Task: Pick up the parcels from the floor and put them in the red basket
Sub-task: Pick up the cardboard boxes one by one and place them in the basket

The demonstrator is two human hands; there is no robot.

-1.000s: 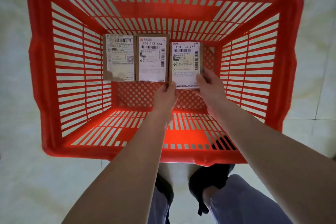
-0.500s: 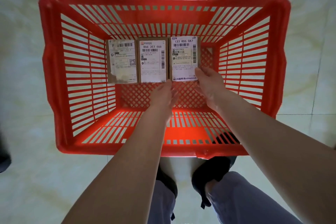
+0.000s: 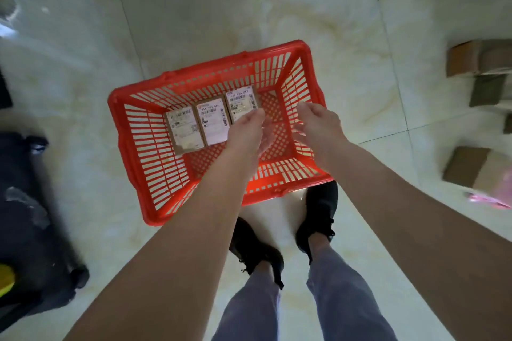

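The red basket (image 3: 130, 147) stands on the pale tiled floor in front of my feet. Three brown parcels with white labels lie side by side on its bottom: a left parcel (image 3: 182, 130), a middle parcel (image 3: 213, 123) and a right parcel (image 3: 240, 102). My left hand (image 3: 248, 133) hovers above the basket's middle, fingers loosely bent, holding nothing and partly covering the right parcel's near end. My right hand (image 3: 318, 126) hangs over the basket's right side, fingers relaxed and empty.
More brown parcels lie on the floor at the right: a stack (image 3: 479, 63) far right and one (image 3: 468, 166) nearer, beside a pink packet (image 3: 490, 199). A black wheeled case (image 3: 30, 230) stands at the left. My black shoes (image 3: 318, 216) are just behind the basket.
Both hands have let go of the right parcel and lifted out of the basket. My head has risen, so the basket looks smaller and the floor parcels at the right have come into view.
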